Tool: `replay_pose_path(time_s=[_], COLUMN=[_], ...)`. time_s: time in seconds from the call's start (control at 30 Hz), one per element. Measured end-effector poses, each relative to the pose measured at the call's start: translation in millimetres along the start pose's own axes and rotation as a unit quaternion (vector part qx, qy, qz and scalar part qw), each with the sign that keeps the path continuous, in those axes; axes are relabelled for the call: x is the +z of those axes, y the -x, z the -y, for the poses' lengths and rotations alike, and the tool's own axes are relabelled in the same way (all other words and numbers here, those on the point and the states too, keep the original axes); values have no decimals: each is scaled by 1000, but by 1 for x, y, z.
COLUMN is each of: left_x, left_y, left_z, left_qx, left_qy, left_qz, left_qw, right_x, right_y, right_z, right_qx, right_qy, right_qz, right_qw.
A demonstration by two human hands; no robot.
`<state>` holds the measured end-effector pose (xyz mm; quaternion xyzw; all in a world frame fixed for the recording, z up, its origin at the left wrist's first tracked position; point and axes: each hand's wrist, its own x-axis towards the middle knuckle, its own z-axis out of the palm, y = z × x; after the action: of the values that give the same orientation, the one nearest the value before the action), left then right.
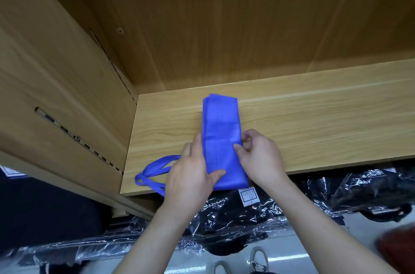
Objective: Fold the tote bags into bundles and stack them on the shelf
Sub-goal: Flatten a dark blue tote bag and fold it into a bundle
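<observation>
The tote bag (pixel 221 130) was found folded in 1 strip on the shelf (pixel 314 121), pressed flat by the left hand (pixel 190 175), its edge pinched in the grip of the right hand (pixel 260 157). If either hold were eased, the folds could be pulled open by the trailing handles (pixel 155 167).

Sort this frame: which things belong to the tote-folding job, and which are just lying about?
Job in hand:
blue fabric tote bag, folded into a long strip; its blue loop handles; light wooden shelf board under it; left hand pressing on it; right hand pinching its right edge.

Lying about:
black garments in clear plastic bags below the shelf; light shoes on the floor.
</observation>
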<state>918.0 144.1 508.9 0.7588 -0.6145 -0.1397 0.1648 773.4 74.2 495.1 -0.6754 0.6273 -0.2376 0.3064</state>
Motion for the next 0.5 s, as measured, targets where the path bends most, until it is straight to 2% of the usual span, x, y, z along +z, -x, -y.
replay_pose_path(time_s=[0.07, 0.13, 0.2, 0.27, 0.33, 0.4, 0.5], left_x=[-1, 5, 13, 18, 20, 18, 18], left_y=[3, 6, 11, 14, 14, 12, 11], left_z=[6, 13, 19, 25, 29, 30, 27], left_qx=[51, 161, 226, 227, 235, 238, 254], left_qy=[-68, -136, -186, -207, -225, -220, -205], left_qz=[-64, -107, -79, -3, 33, 39, 35], left_qw=[994, 972, 953, 952, 945, 945, 945], right_x=[2, 2, 1, -1, -4, -6, -3], right_y=[0, 0, 2, 4, -1, -14, -40], right_z=[3, 5, 9, 14, 17, 19, 23], right_qx=[7, 13, 5, -10, -26, -14, 29], right_qy=[36, 62, 94, 129, 154, 123, -51], right_qz=[11, 30, 46, 52, 51, 59, 110], right_qw=[999, 998, 995, 990, 986, 990, 992])
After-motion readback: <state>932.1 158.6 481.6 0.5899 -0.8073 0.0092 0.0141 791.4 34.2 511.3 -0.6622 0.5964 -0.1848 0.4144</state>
